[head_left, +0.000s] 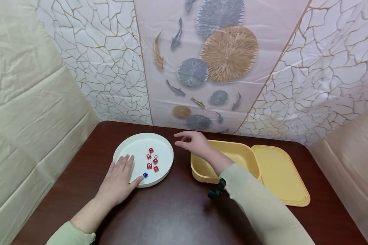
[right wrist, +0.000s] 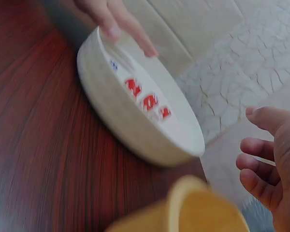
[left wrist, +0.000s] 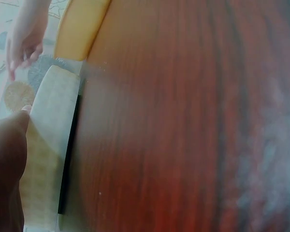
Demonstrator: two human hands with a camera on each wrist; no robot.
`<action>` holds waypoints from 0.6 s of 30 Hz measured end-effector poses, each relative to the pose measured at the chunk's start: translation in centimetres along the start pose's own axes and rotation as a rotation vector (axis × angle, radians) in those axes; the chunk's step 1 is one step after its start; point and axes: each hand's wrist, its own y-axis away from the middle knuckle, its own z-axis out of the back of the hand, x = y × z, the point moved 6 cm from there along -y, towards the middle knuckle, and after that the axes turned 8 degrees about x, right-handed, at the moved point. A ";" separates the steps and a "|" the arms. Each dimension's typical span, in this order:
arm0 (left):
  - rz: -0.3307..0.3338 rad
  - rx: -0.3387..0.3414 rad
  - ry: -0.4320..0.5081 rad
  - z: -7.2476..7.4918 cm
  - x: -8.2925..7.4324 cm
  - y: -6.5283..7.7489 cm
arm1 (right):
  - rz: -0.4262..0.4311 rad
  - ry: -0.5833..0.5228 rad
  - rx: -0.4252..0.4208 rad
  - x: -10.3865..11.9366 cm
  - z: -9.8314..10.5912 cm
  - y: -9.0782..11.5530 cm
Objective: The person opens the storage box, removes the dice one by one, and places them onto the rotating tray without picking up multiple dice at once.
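A round white tray (head_left: pixel 138 144) sits on the table with several red dice (head_left: pixel 149 165), a white die (head_left: pixel 155 156) and a blue die (head_left: pixel 145 175) inside. My left hand (head_left: pixel 118 182) rests over its left side, fingers extended inward and the thumb at the near rim, close to the blue die. Between the tray and a yellow container (head_left: pixel 199 177), my right hand (head_left: pixel 196 142) hovers with its forearm crossing above the container. In the right wrist view its fingers (right wrist: pixel 256 164) are loosely bent, apart from the thumb, and nothing shows between them.
A yellow lid (head_left: pixel 282 173) lies flat to the right of the container. Dark brown wooden table (head_left: pixel 171 214) stretches in front. Patterned cloth (head_left: pixel 110 68) hangs along the back, with beige cloth (head_left: pixel 34 112) on the left side. A black strap (head_left: pixel 217 190) hangs at my right wrist.
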 end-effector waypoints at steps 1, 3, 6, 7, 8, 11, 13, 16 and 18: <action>-0.001 -0.001 0.001 0.0 0.0 0.0 | -0.004 -0.009 -0.006 -0.7 0.4 0.5; -0.001 -0.004 0.003 0.0 0.0 0.0 | -0.006 -0.042 -0.012 -2.2 1.2 1.5; 0.004 -0.004 0.001 -0.1 0.1 0.0 | -0.010 -0.081 -0.017 -4.5 2.4 3.1; 0.005 -0.005 0.001 -0.1 0.1 0.1 | -0.014 -0.089 -0.021 -5.2 2.8 3.6; 0.005 -0.006 0.002 -0.2 0.1 0.1 | -0.014 -0.089 -0.028 -6.0 3.1 4.1; 0.006 -0.004 0.000 -0.1 0.1 0.0 | -0.044 -0.070 -0.061 -8.0 4.3 5.7; 0.005 -0.001 0.004 -0.2 0.1 0.0 | -0.073 -0.055 -0.071 -9.1 4.9 6.8; 0.007 0.003 0.008 -0.1 0.0 0.0 | -0.112 -0.051 -0.068 -10.2 5.5 7.8; 0.008 0.005 0.010 0.0 0.0 0.0 | -0.131 -0.042 -0.063 -10.5 5.8 8.2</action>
